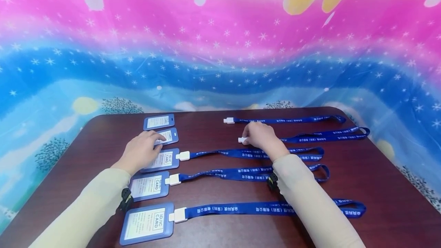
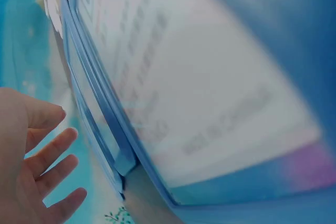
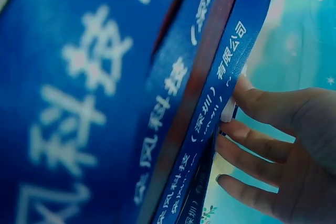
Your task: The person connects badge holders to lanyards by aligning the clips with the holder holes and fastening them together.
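Note:
My left hand (image 1: 142, 150) hovers over or lightly touches a blue-framed badge holder (image 1: 170, 136), second from the back, covering much of it. In the left wrist view, that hand (image 2: 31, 161) has its fingers spread and relaxed, with nothing between them. Opposite, my right hand (image 1: 260, 135) pinches the white clip (image 1: 242, 140) of a blue lanyard (image 1: 324, 137) printed with white characters. The right wrist view shows the clip (image 3: 229, 109) between thumb and fingertips. A gap of bare table separates this clip from the badge holder.
Three nearer badge holders (image 1: 129, 223) join white clips (image 1: 180, 215) on blue lanyards (image 1: 241, 208) stretching rightward under my right arm. Behind lie a separate badge holder (image 1: 159, 121) and lanyard (image 1: 289, 120). The dark red table (image 1: 203, 129) ends at a colourful cloth backdrop (image 1: 206, 60).

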The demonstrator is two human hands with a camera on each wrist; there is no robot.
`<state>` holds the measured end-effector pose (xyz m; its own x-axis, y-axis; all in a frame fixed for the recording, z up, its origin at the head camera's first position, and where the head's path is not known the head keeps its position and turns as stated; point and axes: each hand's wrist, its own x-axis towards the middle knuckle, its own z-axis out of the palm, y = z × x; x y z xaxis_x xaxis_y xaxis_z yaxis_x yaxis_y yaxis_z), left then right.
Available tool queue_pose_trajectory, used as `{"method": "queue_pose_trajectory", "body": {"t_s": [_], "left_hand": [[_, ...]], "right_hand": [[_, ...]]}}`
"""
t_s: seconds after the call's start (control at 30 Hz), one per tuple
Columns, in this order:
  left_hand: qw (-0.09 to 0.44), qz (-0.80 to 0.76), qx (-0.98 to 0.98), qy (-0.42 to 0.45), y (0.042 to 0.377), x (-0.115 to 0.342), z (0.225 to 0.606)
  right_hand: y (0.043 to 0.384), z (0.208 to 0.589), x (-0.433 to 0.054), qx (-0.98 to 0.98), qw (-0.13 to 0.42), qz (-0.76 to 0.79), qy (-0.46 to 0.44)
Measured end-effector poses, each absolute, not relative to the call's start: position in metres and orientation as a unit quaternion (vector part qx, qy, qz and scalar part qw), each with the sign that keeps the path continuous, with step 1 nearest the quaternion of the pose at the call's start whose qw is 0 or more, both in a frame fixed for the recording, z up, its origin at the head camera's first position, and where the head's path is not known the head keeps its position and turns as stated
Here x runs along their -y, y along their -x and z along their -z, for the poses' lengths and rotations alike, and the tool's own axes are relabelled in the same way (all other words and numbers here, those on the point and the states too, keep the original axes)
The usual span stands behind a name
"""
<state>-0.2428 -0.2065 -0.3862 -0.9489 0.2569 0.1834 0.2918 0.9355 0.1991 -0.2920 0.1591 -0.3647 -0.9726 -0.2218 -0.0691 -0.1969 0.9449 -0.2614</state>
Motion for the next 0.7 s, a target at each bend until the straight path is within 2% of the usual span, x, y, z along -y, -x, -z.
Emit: {"method": "queue_pose_trajectory", "body": {"t_s": [0.2,0.5,0.7], "left_hand": [[0.059,0.125,0.982,0.132,0.254,0.208,0.389],[-0.025,0.118,0.992,0.043,0.264,0.21,0.389],[-0.048,0.133,0.989,0.036,0.268,0.211,0.39]], "right_hand": [[0.293,0.362,-0.156,-0.987,0.054,0.12,0.091],[0.292,0.364,-0.152,-0.99,0.041,0.108,0.087],[0.291,0.364,-0.151,-0.989,0.04,0.112,0.083]]}}
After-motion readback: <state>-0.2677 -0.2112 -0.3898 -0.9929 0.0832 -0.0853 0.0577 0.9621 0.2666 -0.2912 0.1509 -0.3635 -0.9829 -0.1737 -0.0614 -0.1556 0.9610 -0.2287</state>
